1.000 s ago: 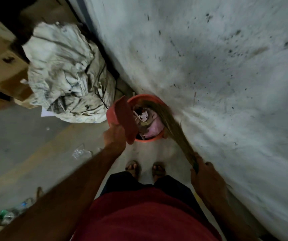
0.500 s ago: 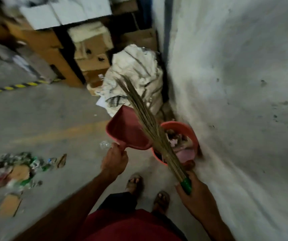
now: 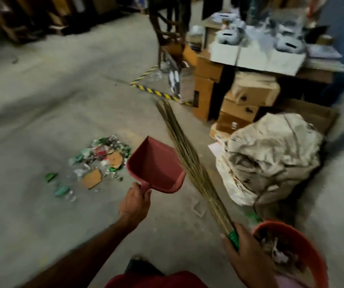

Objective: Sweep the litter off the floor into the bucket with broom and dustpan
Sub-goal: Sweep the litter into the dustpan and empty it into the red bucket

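The person has turned away from the bucket [image 3: 304, 231] at 5 o'clock, so the next load is coming. The left hand [image 3: 134, 204] curls around the empty dustpan [image 3: 156, 169]. The right hand [image 3: 248, 254] wraps the broom [image 3: 187, 161], which points long-ways toward 11 o'clock. Litter [image 3: 98, 163] lies at 9 o'clock.

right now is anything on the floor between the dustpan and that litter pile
Nothing visible: the dustpan, held by the left hand, hangs just right of the litter pile, with only bare concrete floor between them.
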A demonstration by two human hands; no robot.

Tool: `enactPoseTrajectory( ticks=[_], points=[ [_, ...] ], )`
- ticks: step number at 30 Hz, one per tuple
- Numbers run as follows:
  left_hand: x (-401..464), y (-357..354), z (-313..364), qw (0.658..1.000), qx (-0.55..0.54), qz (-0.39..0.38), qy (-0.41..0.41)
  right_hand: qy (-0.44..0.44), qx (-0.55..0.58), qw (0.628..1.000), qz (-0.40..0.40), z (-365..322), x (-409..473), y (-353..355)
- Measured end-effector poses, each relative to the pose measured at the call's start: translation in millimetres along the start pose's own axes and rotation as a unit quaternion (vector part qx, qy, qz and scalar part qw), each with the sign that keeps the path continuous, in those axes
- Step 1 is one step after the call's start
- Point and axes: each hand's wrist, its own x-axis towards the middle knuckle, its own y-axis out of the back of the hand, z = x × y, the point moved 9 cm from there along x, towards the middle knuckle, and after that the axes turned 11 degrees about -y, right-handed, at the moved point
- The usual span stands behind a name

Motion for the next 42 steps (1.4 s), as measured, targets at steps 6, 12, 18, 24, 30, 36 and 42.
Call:
enactPoseTrajectory(
  ticks=[6,12,18,24,30,36,42],
  points=[
    [6,53,-139,0.995,-0.024,0.050,0.087,0.011,-0.021,0.997,-0.076,-98,33,-91],
    [13,97,-259,0.984,-0.009,0.071,0.160,-0.002,-0.076,0.991,-0.113,-194,53,-169],
    [15,131,-339,0.970,-0.018,0.097,0.224,-0.004,-0.094,0.981,-0.168,-276,76,-228],
    [19,132,-394,0.950,-0.045,0.108,0.291,-0.001,-0.155,0.966,-0.206,-335,129,-273],
    [62,137,-434,0.936,-0.063,0.098,0.332,0.000,-0.211,0.948,-0.237,-395,205,-327],
    [146,155,-443,0.938,-0.064,0.060,0.335,-0.070,-0.230,0.930,-0.279,-405,299,-380],
    [242,119,-466,0.935,-0.083,0.015,0.346,-0.193,-0.191,0.919,-0.288,-361,383,-428]
  ],
)
